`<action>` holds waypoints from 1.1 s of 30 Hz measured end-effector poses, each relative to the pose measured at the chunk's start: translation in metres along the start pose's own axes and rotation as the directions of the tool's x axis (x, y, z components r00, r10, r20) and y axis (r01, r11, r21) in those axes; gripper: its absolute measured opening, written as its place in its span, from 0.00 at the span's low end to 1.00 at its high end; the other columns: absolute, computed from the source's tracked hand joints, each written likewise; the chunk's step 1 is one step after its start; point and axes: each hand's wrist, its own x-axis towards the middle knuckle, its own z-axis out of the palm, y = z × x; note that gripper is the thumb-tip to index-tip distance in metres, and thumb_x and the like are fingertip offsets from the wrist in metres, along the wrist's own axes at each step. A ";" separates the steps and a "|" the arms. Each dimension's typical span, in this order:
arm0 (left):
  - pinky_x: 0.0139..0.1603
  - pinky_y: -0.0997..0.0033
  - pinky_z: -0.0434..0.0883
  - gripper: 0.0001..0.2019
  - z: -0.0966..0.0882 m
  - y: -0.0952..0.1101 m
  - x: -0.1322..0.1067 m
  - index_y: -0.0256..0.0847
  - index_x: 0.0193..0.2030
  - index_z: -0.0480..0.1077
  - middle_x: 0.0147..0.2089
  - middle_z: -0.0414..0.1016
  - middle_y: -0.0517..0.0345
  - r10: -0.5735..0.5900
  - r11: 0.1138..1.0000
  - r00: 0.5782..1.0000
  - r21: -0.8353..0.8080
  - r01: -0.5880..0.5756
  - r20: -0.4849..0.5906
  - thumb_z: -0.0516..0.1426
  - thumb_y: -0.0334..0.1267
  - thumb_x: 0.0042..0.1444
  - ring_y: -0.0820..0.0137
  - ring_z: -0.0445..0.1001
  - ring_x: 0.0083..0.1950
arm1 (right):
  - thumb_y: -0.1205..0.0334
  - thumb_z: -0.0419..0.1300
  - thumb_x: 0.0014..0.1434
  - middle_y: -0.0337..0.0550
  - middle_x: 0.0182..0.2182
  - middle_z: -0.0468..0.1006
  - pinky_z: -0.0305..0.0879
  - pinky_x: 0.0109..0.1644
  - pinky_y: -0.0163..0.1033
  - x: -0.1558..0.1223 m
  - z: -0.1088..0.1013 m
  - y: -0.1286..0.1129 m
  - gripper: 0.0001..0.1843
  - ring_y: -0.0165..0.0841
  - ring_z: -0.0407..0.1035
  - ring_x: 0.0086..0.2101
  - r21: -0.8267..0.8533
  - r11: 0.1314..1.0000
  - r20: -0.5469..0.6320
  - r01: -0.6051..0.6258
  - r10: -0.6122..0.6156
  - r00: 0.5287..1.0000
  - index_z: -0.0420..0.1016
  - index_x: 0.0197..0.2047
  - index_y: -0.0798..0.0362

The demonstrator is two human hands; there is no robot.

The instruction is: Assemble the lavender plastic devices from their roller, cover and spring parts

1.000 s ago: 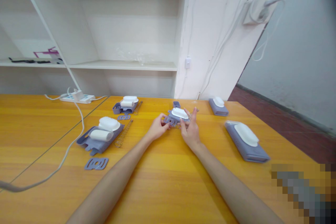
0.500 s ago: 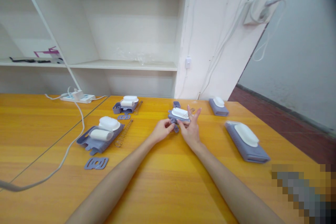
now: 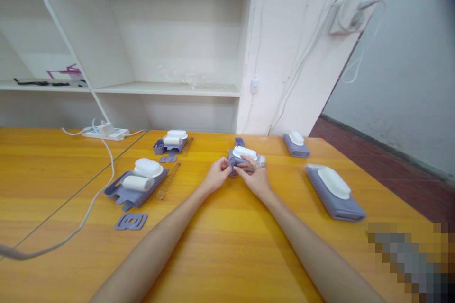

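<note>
My left hand is closed, thumb and fingertips pinching a small purple-grey plastic part. The fingertips of my right hand meet the same part from the other side. A coil spring lies across the curled fingers of my right hand and sticks out to the right. Just behind both hands rests a purple-grey plastic housing with a white oval piece on it. Fingers cover much of the small part and the front of the housing. Beyond it stands a small purple-grey cup-like piece.
Left on the table: two purple-grey housings with white rollers, springs and slotted plates. Two closed units lie right. A white cable crosses the left side near a power strip.
My right fingers, raised and spread before, have curled down, bringing the spring lower and flatter. The small part has shifted slightly left and up, nearer the housing.
</note>
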 end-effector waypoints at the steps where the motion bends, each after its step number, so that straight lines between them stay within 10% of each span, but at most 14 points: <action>1: 0.31 0.73 0.68 0.11 0.000 0.000 0.000 0.38 0.32 0.59 0.26 0.71 0.61 -0.013 1.000 1.000 -0.018 0.013 -0.003 0.56 0.43 0.51 0.74 0.71 0.27 | 0.52 0.64 0.46 0.44 0.33 0.79 0.73 0.39 0.41 0.000 0.000 0.000 0.29 0.36 0.75 0.33 0.001 1.000 0.001 0.009 -0.009 1.000 0.68 0.51 0.52; 13: 0.25 0.76 0.68 0.18 0.001 -0.006 0.000 0.38 0.44 0.62 0.26 0.73 0.59 -0.017 0.998 1.000 0.053 0.018 -0.015 0.55 0.49 0.53 0.74 0.70 0.24 | 0.44 0.64 0.44 0.42 0.19 0.76 0.66 0.19 0.36 0.003 -0.005 -0.006 0.20 0.36 0.71 0.17 0.101 0.989 -0.150 -0.105 0.120 0.981 0.69 0.27 0.53; 33: 0.31 0.73 0.69 0.21 -0.001 -0.001 -0.002 0.39 0.50 0.59 0.30 0.74 0.58 0.007 0.994 1.000 0.105 -0.006 -0.012 0.58 0.40 0.51 0.72 0.73 0.27 | 0.51 0.68 0.38 0.44 0.28 0.79 0.73 0.37 0.41 0.006 -0.003 -0.001 0.23 0.38 0.75 0.31 0.167 0.981 -0.032 -0.099 0.105 0.994 0.72 0.35 0.55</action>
